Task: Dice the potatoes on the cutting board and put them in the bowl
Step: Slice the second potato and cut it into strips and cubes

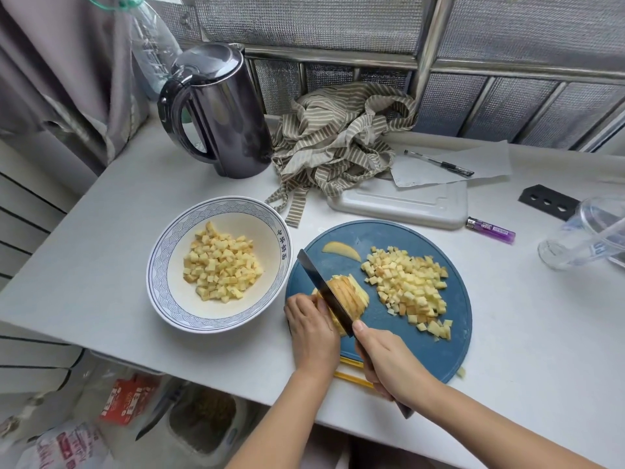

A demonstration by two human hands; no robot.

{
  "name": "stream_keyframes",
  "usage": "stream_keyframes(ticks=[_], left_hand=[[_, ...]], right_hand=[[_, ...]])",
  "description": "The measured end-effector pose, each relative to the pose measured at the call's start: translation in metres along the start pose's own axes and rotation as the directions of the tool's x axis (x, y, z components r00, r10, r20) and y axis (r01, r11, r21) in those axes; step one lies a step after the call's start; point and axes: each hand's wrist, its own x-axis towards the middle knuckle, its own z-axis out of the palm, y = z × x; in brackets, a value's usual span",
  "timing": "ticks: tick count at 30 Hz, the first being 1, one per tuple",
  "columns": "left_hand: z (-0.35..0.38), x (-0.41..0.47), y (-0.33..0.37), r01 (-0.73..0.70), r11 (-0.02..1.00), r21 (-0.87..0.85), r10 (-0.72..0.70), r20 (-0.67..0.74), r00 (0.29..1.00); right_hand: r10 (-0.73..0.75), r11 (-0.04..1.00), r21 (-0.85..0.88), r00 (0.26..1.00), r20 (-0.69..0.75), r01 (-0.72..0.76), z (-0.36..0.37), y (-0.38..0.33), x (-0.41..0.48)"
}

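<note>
The right hand (385, 360) reaches in from the lower right with its forearm slanting up toward the round dark-blue plastic cutting board (422, 350). Its fingers are wrapped round the handle of a dark-bladed kitchen knife (324, 292), and the thumb is pushed forward near the blade's heel. The blade runs diagonally, tip toward the upper left, and its edge is down in a pale yellow peeled potato (351, 296) at the board's left side. The part right of the blade already stands in thin slices leaning on one another. The left hand (311, 330) comes in beside the right, back upward, with its fingers curled down over the uncut part of the potato just left of the blade (the fingertips are hidden behind the steel). A loose heap of small potato dice (409, 286) covers the board's right half, and a single curved potato sliver (341, 250) lies near its far edge. Just left of the board, on the light grey bench (101, 248), sits a wide white ceramic bowl (162, 289) with a blue wave-patterned rim. It holds a mound of diced potato (221, 262). Farther back stand a dark glossy electric kettle (220, 113) and a crumpled beige striped cloth (338, 137), with a purple plastic lighter (490, 230) to the right of the board.
</note>
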Motion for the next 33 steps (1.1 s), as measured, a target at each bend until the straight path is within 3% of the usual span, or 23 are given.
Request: stream_keyframes(ticks=[8, 12, 18, 24, 29, 33], left_hand=[[0.003, 0.001, 0.001, -0.007, 0.998, 0.062, 0.009, -0.025, 1.000], [0.002, -0.001, 0.003, -0.123, 0.983, 0.134, 0.130, -0.043, 0.991], [0.007, -0.003, -0.004, 0.007, 0.994, 0.110, -0.006, -0.004, 1.000], [0.009, -0.003, -0.005, 0.005, 0.994, 0.111, -0.004, -0.010, 1.000], [0.012, -0.005, -0.011, -0.005, 0.987, 0.163, -0.005, 0.063, 0.998], [0.011, -0.005, -0.008, 0.002, 0.994, 0.105, -0.003, 0.008, 1.000]], right_hand=[[0.018, 0.994, -0.104, 1.000, -0.008, -0.019, 0.004, -0.005, 0.003], [-0.006, 0.978, -0.210, 0.999, -0.032, -0.001, 0.006, -0.009, 0.003], [-0.030, 0.974, -0.226, 0.999, -0.031, 0.022, 0.011, -0.006, 0.004], [-0.023, 0.969, -0.248, 1.000, -0.020, 0.018, 0.011, -0.006, 0.006], [0.009, 0.971, -0.238, 1.000, -0.012, -0.012, 0.009, -0.013, 0.013], [0.004, 0.969, -0.245, 1.000, -0.021, -0.009, 0.012, -0.011, 0.015]])
